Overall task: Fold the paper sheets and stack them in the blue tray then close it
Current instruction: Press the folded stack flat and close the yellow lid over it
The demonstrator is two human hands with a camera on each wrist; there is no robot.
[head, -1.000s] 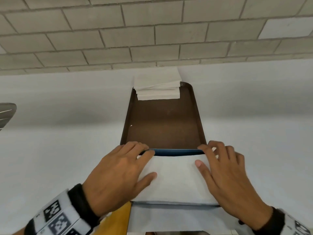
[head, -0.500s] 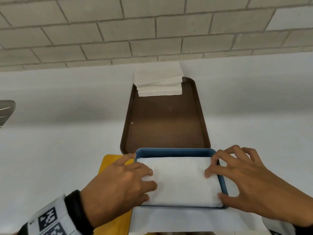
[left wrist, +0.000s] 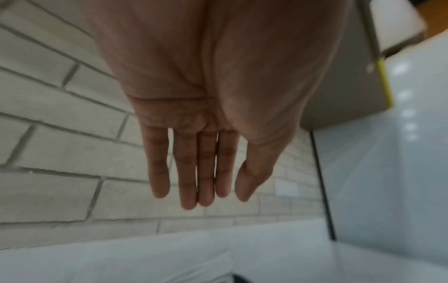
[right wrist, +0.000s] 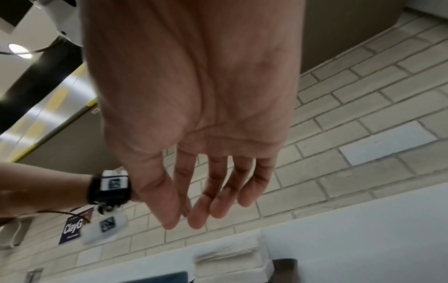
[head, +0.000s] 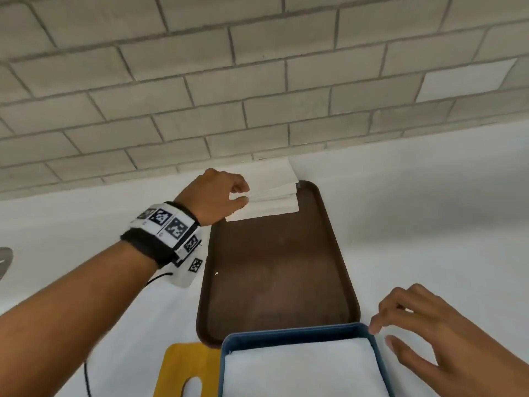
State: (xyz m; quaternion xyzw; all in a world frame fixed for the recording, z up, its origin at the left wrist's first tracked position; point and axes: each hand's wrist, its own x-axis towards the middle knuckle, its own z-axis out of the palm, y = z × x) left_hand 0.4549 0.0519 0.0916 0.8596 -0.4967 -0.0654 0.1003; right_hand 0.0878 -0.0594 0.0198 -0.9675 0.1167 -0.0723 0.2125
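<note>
Paper stack (head: pixel 272 196) long axis crosswise; left hand (head: pixel 217 196) touching, right hand (head: pixel 429 333) loose.

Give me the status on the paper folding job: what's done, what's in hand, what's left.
Done: folded paper already lies in the blue tray.

In hand: the left hand is at the edge of the paper stack at the far end of the brown tray, though the wrist view shows straight fingers, so no grip is confirmed. The right hand hovers open beside the blue tray.

Left: fold the remaining sheets, stack them, close the tray.

left grip (head: pixel 219 193) extended far forward, fingers straight; right grip (head: pixel 426 333) hovering, fingers relaxed.
</note>
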